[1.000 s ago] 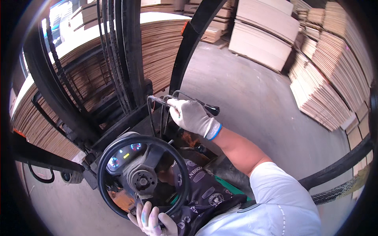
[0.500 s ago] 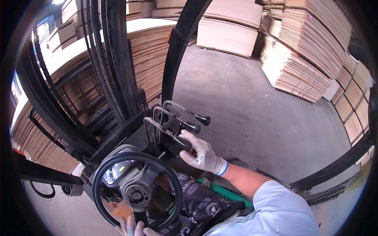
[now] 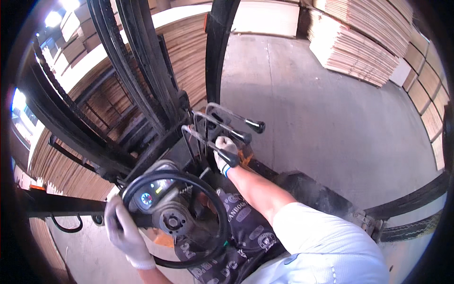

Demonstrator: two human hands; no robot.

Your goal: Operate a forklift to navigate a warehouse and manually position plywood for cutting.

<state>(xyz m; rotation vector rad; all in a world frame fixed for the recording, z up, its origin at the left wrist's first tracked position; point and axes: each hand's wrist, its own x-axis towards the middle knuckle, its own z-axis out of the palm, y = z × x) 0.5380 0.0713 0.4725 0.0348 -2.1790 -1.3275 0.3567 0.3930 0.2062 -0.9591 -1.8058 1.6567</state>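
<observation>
My left hand [image 3: 126, 234], in a white glove, is closed over the left side of the black steering wheel [image 3: 221, 208] and hides that part of the rim. My right hand [image 3: 222, 150], gloved too, is curled into a fist beneath the near control lever [image 3: 229, 158]. The lever's black knob crosses in front of it, so what the fingers hold is hidden. Beyond stand a middle lever [image 3: 242, 137] and a far lever [image 3: 256, 125], both bent metal rods with black knobs. Behind the wheel a round gauge glows on the instrument panel [image 3: 150, 195].
The forklift's dark mast [image 3: 142, 61] rises ahead at left, before a large stack of thin wooden sheets [image 3: 184, 57]. More sheet stacks [image 3: 359, 52] stand at far right. Grey concrete floor [image 3: 302, 113] stretches between, beyond a black frame post [image 3: 216, 61].
My left hand has moved from the wheel's bottom up to its left side. My right hand has left the near lever's knob and dropped beneath it. The view has shifted slightly.
</observation>
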